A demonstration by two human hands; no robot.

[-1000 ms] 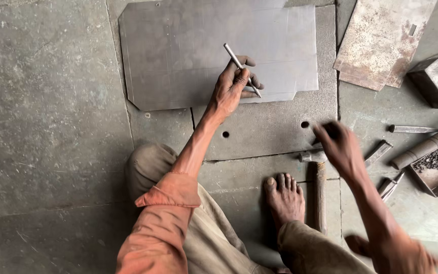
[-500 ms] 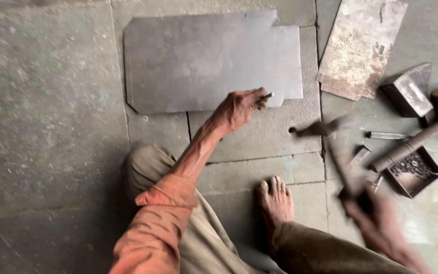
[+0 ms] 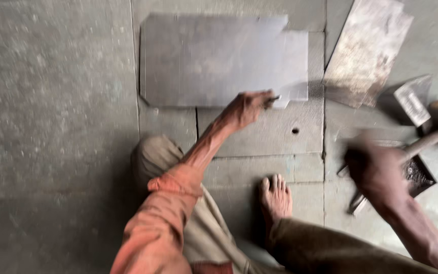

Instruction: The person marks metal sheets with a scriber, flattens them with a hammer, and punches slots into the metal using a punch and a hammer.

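Gripping a metal rod (image 3: 274, 99) at sheet (image 3: 219, 61) edge, left hand (image 3: 249, 107)

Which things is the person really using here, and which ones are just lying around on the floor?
In use:
- left hand gripping a thin metal rod
- flat grey metal sheet under the rod's tip
- right hand, blurred, at a long-handled tool

Lying about:
- rusty rectangular metal plate
- small dark open tray
- small grey metal block

No packages, labels, signs or screens

Nothing of that kind shows in the head view: no printed wrapper, tag, notice or display anywhere on the floor.
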